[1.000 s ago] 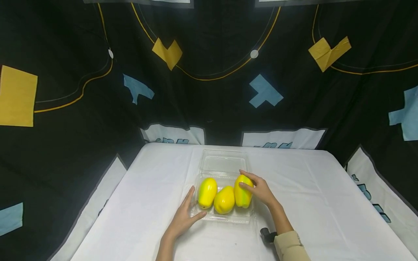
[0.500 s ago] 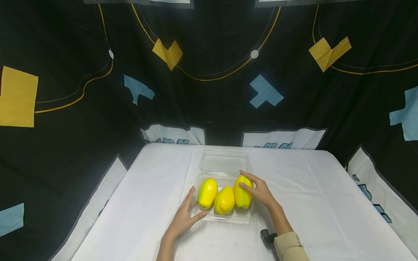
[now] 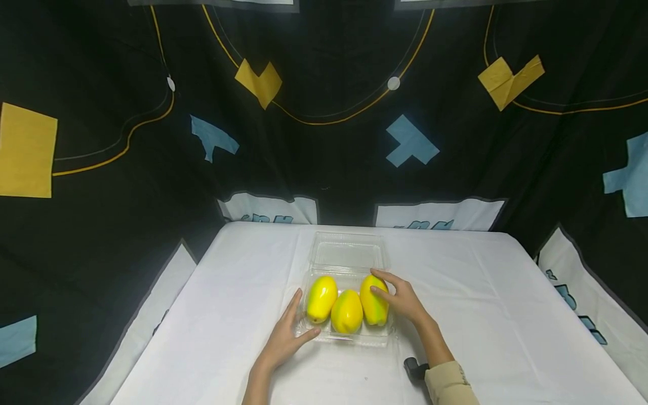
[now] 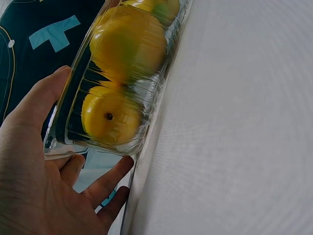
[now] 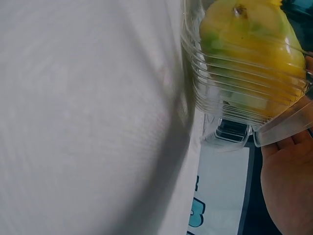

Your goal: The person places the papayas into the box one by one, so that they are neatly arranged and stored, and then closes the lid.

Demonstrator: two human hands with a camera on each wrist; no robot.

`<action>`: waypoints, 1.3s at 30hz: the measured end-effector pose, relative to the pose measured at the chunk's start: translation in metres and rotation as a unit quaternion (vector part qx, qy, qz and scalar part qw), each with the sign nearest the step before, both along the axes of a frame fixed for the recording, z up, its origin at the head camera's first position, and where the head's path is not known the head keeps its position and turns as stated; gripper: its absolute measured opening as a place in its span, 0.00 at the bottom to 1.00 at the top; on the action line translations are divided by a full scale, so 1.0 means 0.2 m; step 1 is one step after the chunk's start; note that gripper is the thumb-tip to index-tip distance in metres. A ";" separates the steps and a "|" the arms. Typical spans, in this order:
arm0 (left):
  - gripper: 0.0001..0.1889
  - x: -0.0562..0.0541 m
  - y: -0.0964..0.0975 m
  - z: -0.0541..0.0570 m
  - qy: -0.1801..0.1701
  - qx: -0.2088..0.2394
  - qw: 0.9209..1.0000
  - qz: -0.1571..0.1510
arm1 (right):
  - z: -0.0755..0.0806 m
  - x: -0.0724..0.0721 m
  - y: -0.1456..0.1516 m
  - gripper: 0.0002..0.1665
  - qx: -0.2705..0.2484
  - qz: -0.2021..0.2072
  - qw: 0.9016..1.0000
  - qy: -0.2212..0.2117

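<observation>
A clear plastic clamshell box (image 3: pixel 372 340) stands on the table with its lid folded back. Inside lie three glossy yellow fruits: a left one (image 3: pixel 322 299), a middle one (image 3: pixel 347 312) and a right one (image 3: pixel 374 301) with a greenish streak. My right hand (image 3: pixel 402 295) holds the right fruit between thumb and fingers, over the box's right side. My left hand (image 3: pixel 283 336) is at the box's left front corner, fingers spread and fairly straight. In the left wrist view, the thumb (image 4: pixel 46 95) lies against the box rim and the other fingers extend beside the end wall.
The box's transparent lid (image 3: pixel 348 250) lies toward the back of the white-clothed table (image 3: pixel 455 270). A small black object (image 3: pixel 415 368) is at my right wrist, by the beige sleeve (image 3: pixel 450 382). A dark curtain (image 3: pixel 324 163) hangs behind the table.
My right hand and the right fruit have shifted slightly left and toward me, and that fruit leans more. The middle fruit has moved a little. My left hand stays put.
</observation>
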State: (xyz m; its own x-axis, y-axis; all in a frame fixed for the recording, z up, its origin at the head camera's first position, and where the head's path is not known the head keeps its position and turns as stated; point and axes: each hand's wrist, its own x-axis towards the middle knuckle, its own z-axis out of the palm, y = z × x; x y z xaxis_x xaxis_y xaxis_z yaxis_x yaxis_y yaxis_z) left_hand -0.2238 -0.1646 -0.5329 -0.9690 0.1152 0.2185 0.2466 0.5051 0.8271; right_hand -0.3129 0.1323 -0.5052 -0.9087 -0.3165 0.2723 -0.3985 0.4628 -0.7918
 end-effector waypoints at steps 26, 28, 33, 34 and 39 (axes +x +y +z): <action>0.40 -0.21 -0.09 0.35 -0.057 -0.006 0.996 0.070 | 0.20 -0.12 0.12 0.27 -0.064 -0.043 0.996 0.040; 0.39 -0.29 -0.12 0.43 -0.048 -0.019 0.996 0.066 | 0.24 -0.15 0.11 0.26 -0.069 -0.057 0.995 0.049; 0.38 -0.49 -0.19 0.59 -0.029 -0.030 0.998 0.054 | 0.22 -0.36 0.14 0.26 -0.082 -0.055 0.991 0.085; 0.37 -0.53 -0.20 0.62 -0.028 -0.026 0.998 0.052 | 0.24 -0.38 0.15 0.27 -0.082 -0.056 0.992 0.083; 0.36 -0.68 -0.24 0.67 -0.051 -0.016 0.996 0.068 | 0.41 -0.39 0.16 0.29 -0.069 -0.079 0.993 0.054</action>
State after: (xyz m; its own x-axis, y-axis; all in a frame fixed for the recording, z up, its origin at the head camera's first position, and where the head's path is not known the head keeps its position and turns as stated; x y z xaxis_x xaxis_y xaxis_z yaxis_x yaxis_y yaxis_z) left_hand -0.3604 -0.2128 -0.3986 -0.9932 -0.0137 0.1154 0.0885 0.5554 0.8269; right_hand -0.3899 0.1636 -0.4230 -0.9070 -0.1258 0.4018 -0.4160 0.4159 -0.8087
